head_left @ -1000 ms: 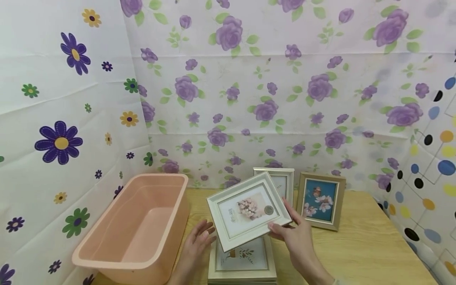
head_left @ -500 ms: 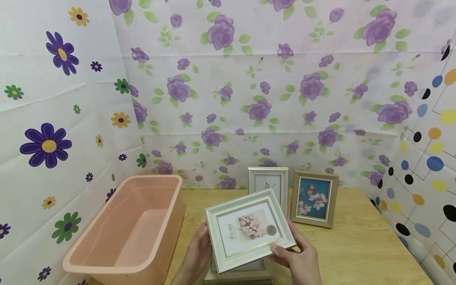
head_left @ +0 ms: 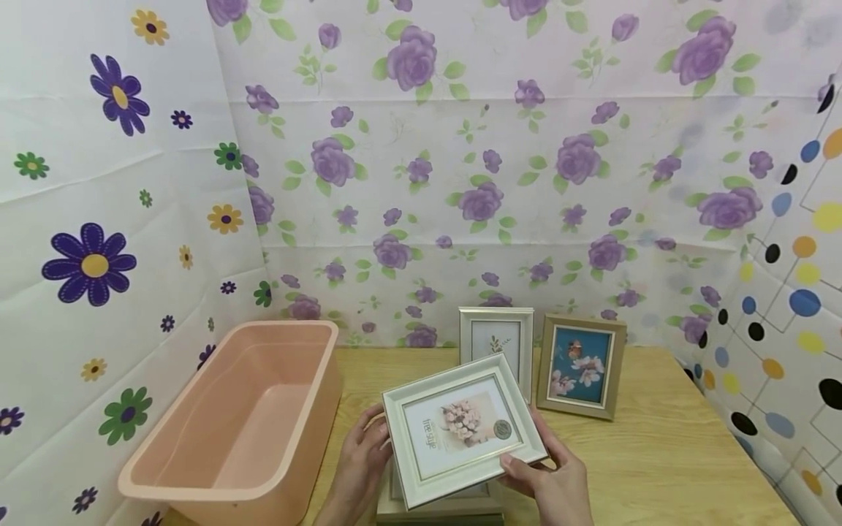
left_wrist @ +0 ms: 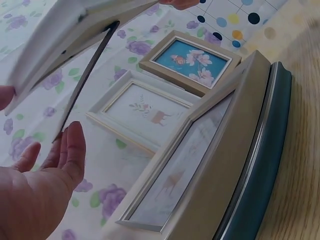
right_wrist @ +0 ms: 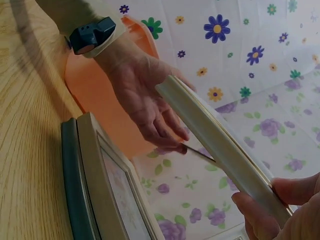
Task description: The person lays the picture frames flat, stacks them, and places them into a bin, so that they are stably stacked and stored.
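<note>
Table (head_left: 664, 453), one: pale yellowish wood; I see its streaked grain most closely from the two wrist views. Back cloth (head_left: 421, 212), one: white, hanging behind the table, printed with purple roses and green leaves; I log horizontal creases across it. Left cloth (head_left: 158, 179), one: white, left of the table, with purple, green and yellow-orange daisy-like flowers; I note slanting folds. Right cloth (head_left: 783, 325), one: white, right of the table, with black, blue, orange and yellow dots, some joined by thin lines.
</note>
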The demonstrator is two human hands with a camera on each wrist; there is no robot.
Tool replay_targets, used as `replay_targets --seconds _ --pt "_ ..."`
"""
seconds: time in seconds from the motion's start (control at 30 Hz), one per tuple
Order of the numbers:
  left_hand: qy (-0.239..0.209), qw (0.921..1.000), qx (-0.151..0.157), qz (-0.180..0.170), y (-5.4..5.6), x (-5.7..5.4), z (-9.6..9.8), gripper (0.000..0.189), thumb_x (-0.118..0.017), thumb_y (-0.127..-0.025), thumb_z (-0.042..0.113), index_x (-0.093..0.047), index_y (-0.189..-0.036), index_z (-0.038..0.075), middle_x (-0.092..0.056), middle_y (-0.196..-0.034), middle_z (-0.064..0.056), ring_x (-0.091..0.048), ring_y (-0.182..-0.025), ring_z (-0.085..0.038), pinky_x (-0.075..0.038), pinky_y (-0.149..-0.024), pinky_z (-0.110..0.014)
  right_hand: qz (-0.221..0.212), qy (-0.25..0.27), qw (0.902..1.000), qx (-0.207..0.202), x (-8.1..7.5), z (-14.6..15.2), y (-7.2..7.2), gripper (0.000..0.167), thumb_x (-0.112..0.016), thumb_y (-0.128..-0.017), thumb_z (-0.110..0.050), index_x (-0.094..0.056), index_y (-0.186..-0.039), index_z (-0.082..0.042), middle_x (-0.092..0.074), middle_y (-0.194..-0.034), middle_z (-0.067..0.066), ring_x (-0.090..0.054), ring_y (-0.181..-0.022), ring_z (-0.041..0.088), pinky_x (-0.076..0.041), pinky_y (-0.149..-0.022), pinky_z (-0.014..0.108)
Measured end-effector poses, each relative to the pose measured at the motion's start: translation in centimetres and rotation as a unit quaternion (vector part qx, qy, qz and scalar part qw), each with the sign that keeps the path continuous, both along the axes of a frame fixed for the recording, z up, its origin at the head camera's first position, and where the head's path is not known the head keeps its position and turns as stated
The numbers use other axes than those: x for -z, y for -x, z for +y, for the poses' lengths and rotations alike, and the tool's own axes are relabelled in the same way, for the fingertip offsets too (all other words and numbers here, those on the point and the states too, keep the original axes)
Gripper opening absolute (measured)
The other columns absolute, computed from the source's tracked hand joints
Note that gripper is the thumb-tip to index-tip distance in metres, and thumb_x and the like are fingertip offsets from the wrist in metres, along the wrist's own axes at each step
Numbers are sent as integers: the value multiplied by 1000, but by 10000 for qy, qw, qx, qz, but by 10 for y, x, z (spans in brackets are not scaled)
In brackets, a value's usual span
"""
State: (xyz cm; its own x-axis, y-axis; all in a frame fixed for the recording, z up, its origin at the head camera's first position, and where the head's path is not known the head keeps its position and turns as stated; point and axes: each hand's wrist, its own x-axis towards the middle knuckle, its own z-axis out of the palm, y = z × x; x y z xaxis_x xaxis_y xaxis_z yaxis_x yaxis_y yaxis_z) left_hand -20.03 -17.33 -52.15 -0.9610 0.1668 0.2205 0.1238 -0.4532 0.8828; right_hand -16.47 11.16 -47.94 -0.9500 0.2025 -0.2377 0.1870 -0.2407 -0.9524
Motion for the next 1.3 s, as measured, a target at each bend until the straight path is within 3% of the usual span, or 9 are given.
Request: replay_targets --seconds 0.17,0.37,0.5,0.67,0.83,0.9,1.03,1.2,1.3 --pt "156 9991 -399 57 -4 -1 1 35 -52 -110 0 -51 -141 15 -70 -128 6 -69 -119 -5 -60 -101 -24 40 -6 10000 22 6 -1 3 100 -85 -82 16 -44 -167 -17 -44 -160 30 -77 -96 20 -69 -76 41" --pt "982 9886 -945 638 -18 -5 3 59 -64 -99 -7 -40 -152 -12 -65 -136 1 -65 -122 -7 -58 -101 -22 6 -51 10000 51 15 -1 6 100 -84 -81 17 -44 -167 -16 -46 -160 32 -76 -95 19 -69 -76 40" --pt "1961 9681 -1199 1001 -27 -4 3 83 -78 -86 -3 -40 -159 -12 -58 -148 -7 -58 -126 -3 -56 -100 -25 -4 -48 10000 59 18 -2 7 100 -86 -81 16 -45 -167 -16 -46 -159 31 -75 -95 18 -69 -76 40" --pt "3222 9287 -1270 1325 -34 -2 0 108 -92 -77 11 -35 -168 4 -52 -154 -22 -52 -130 -2 -57 -99 -33 38 -84 9999 58 21 -4 6 100 -86 -80 16 -44 -167 -12 -47 -156 31 -76 -96 21 -69 -77 41" --pt "4085 8960 -1236 1222 -40 -3 -2 134 -102 -68 26 -21 -172 3 -44 -155 -26 -52 -121 -10 -55 -92 -34 123 -284 9995 -57 22 -5 4 99 -87 -80 16 -44 -167 -6 -51 -146 29 -77 -92 24 -69 -75 41" --pt "4235 8897 -1274 1131 -42 -4 -1 139 -104 -65 29 -19 -171 -1 -42 -155 -27 -51 -118 -10 -54 -90 -31 169 -398 9990 -141 21 -4 4 99 -88 -79 15 -44 -166 -5 -54 -138 26 -76 -89 25 -69 -75 41" --pt "4234 8859 -1376 1301 -43 -4 -2 142 -106 -61 27 -19 -168 -7 -42 -154 -29 -50 -116 -10 -53 -86 -30 220 -849 9956 -338 20 -1 4 100 -93 -72 12 -49 -160 -8 -60 -124 19 -74 -83 26 -69 -73 39" --pt "4261 8752 -1576 1662 -43 -2 -9 142 -108 -58 22 -23 -167 -8 -49 -151 -28 -54 -115 -5 -55 -88 -32 263 -1502 9856 -735 16 5 6 101 -100 -67 3 -53 -156 -10 -62 -130 22 -75 -88 25 -64 -73 31" --pt "4370 8601 -1760 1955 -44 0 -13 140 -108 -59 23 -24 -167 -7 -53 -150 -28 -56 -115 -2 -56 -90 -34 276 -1677 9810 -935 13 6 6 104 -103 -65 -1 -54 -156 -10 -60 -136 22 -75 -96 24 -64 -75 32"
